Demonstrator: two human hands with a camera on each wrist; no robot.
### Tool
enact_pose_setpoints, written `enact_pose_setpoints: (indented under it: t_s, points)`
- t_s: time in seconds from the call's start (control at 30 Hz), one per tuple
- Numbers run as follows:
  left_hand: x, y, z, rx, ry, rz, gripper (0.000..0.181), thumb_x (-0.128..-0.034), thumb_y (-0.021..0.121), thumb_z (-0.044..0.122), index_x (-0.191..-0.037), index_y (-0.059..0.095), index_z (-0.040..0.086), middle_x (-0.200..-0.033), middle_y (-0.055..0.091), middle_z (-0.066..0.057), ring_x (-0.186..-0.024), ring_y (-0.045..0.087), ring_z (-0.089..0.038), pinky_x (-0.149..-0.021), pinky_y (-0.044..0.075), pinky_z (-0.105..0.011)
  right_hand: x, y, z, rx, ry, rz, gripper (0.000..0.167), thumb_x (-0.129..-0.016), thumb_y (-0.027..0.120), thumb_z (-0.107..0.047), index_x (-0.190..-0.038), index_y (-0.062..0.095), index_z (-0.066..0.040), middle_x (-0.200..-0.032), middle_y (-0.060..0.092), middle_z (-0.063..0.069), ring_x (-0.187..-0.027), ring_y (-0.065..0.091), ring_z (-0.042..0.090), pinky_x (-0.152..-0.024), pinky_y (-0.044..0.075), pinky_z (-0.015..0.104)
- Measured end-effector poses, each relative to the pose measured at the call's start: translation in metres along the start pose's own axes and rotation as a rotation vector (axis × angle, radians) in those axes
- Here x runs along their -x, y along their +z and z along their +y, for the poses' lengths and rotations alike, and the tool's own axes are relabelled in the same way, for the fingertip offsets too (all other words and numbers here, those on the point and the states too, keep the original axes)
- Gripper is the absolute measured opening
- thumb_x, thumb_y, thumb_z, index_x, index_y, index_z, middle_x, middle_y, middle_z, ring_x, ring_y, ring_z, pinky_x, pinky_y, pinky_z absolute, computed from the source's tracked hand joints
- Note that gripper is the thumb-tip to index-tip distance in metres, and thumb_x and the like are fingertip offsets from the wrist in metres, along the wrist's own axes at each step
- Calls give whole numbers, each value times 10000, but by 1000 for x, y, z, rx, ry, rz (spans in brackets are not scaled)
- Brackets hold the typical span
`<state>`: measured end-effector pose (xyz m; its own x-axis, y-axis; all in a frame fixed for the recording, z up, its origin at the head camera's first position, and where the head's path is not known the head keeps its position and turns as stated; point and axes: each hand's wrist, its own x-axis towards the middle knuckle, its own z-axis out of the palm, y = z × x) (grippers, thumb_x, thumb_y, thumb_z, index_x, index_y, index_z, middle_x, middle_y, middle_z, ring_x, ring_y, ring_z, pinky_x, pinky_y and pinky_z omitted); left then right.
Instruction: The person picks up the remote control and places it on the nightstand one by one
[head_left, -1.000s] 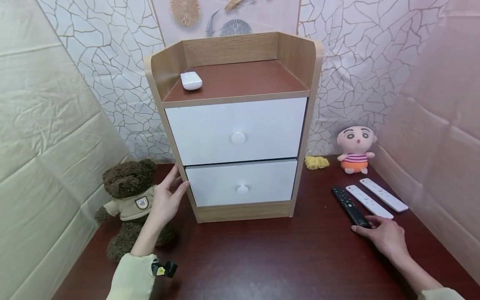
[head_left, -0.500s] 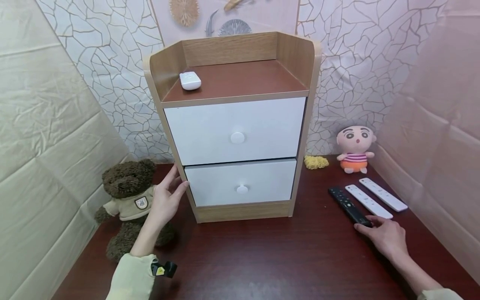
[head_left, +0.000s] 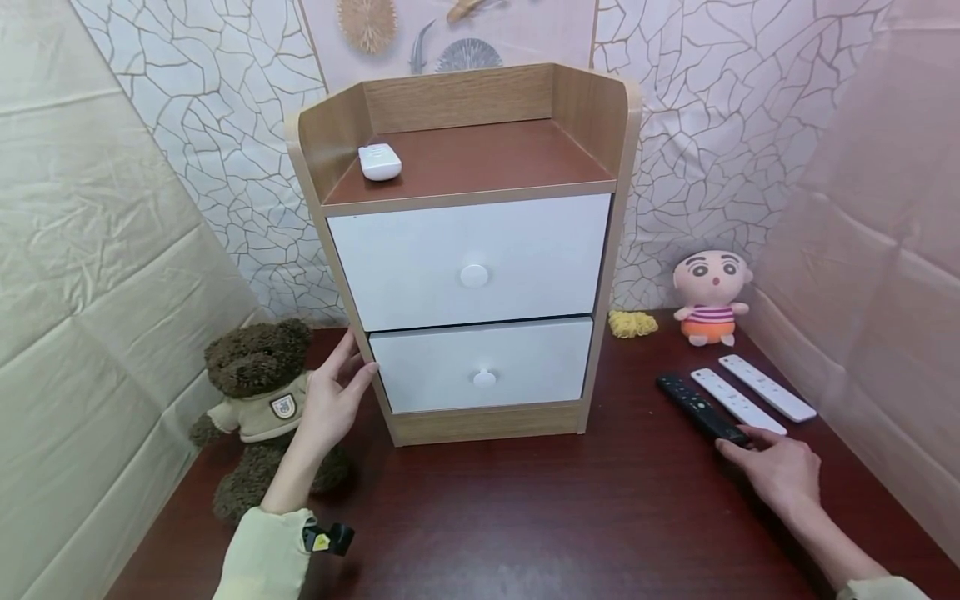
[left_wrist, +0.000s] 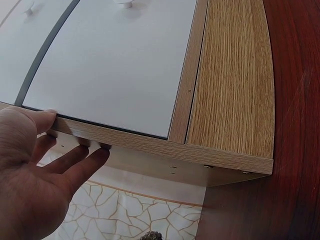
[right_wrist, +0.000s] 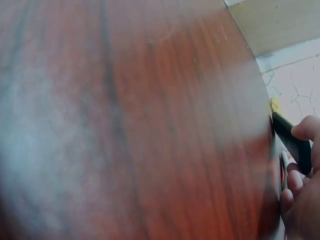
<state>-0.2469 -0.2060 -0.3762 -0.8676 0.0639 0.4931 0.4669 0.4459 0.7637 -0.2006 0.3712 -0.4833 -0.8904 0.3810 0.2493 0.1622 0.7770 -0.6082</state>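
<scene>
My left hand [head_left: 333, 404] holds the left side edge of the wooden cabinet [head_left: 487, 423]; in the left wrist view the hand [left_wrist: 37, 175] has its thumb on the front edge and its fingers against the side panel. Both white drawers, upper [head_left: 420, 250] and lower [head_left: 427, 367], stand closed. At the right, my right hand [head_left: 783, 471] pinches the near end of a black remote [head_left: 693, 404]. In the right wrist view thumb and fingers of the hand [right_wrist: 305, 195] lie on either side of the black remote [right_wrist: 290, 140].
Two white remotes [head_left: 735, 400] [head_left: 765, 387] lie right of the black one. Behind them sit a plush doll [head_left: 711, 292] and a yellow bundle [head_left: 632, 324]. A brown teddy bear [head_left: 258, 367] is left of the cabinet. A white object [head_left: 380, 162] lies on the cabinet top.
The near end of the black remote has shifted slightly right with my right hand, and its far end slightly left. My left hand has kept its place on the cabinet.
</scene>
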Motion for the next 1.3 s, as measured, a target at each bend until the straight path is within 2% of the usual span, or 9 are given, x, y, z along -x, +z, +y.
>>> enact_pose_setpoints:
  t_s: [0.1, 0.2, 0.33, 0.47, 0.6, 0.8, 1.03, 1.2, 1.3]
  points:
    - [0, 0, 0, -5, 4, -1, 648, -1044, 627, 111, -1602, 311, 26, -1564, 423, -196, -1301, 574, -346, -948, 513, -312, 1, -1, -1, -10, 10, 38, 530, -836, 819, -355, -1145, 739, 68, -929, 743, 227, -901, 626, 438, -700, 384, 395]
    - [0, 0, -1, -6, 10, -2, 647, -1044, 626, 112, -1602, 311, 23, -1569, 415, -199, -1302, 571, -355, -936, 506, -237, 2, -2, -2, -15, -1, 71, 511, -821, 824, -333, -1134, 747, 64, -827, 734, 167, -799, 625, 372, -676, 367, 384]
    - [0, 0, -2, 4, 18, 1, 646, -1041, 629, 103, -1600, 316, 20, -1567, 415, -205, -1298, 571, -370, -888, 468, -107, 0, -4, -6, -33, 4, 107, 483, -803, 840, -316, -1107, 761, 51, -711, 697, 76, -648, 559, 130, -676, 338, 383]
    - [0, 0, -1, 4, 27, 4, 644, -1038, 635, 103, -1596, 325, 18, -1562, 422, -204, -1290, 578, -368, -893, 481, -135, -2, -10, -11, -73, 51, 141, 486, -799, 854, -311, -1110, 763, 51, -695, 698, 64, -586, 426, -66, -680, 321, 358]
    - [0, -1, -2, -14, 28, 7, 645, -1037, 638, 113, -1595, 328, 18, -1554, 434, -204, -1281, 588, -361, -898, 489, -164, -3, -18, -18, -102, 74, 165, 484, -808, 853, -309, -1132, 763, 40, -672, 684, 3, -596, 401, -79, -651, 318, 301]
    - [-1, -1, -3, -10, 42, 8, 643, -1032, 639, 86, -1589, 329, -1, -1540, 441, -234, -1270, 589, -389, -889, 471, -111, -4, -33, -29, -189, 135, 179, 518, -828, 841, -308, -1211, 735, 24, -567, 488, -316, -592, 423, -88, -592, 324, 217]
    - [-2, -1, -2, 14, 60, 20, 665, -1011, 654, 34, -1590, 329, 3, -1485, 497, -256, -1244, 595, -427, -841, 469, -73, -4, -50, -46, -276, 140, 203, 494, -844, 842, -294, -1199, 734, 32, -560, 481, -360, -583, 459, -87, -560, 332, 192]
    - [-2, -1, -1, 11, 64, 20, 654, -1016, 647, 35, -1589, 334, 4, -1478, 506, -257, -1240, 598, -426, -849, 462, -70, -3, -59, -55, -429, 175, 229, 201, -815, 877, -233, -1005, 810, -230, -593, 579, -291, -591, 519, -79, -538, 363, 147]
    - [-1, 0, -2, 14, 63, 19, 648, -1018, 644, 40, -1589, 339, 10, -1476, 509, -254, -1242, 597, -422, -853, 460, -69, -2, -64, -59, -495, 168, 242, 231, -804, 885, -195, -932, 787, -360, -610, 606, -261, -590, 538, -77, -528, 373, 122]
